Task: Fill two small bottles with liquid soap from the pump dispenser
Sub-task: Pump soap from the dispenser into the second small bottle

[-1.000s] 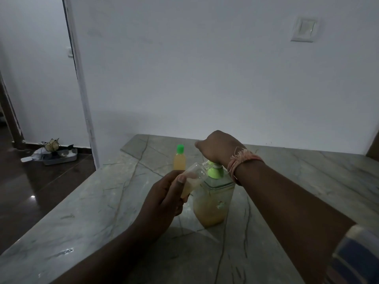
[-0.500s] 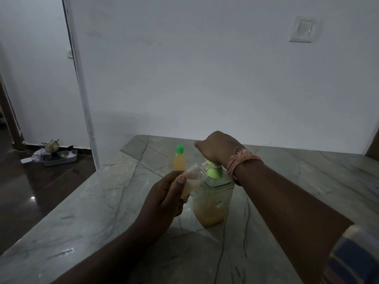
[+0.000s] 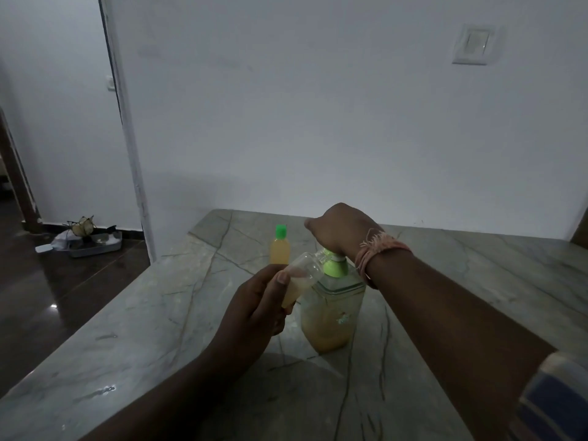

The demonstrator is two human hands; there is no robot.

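While the left hand pinches one open bottle, the right hand presses the one dispenser; one capped bottle stands behind.

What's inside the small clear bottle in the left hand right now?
The small clear tilted bottle holds pale yellowish soap in its lower part, its upper part looks empty. The left hand covers its base.

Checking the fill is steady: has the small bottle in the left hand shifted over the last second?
No. The small bottle stays tilted at the green pump, same spot against the capped bottle behind.
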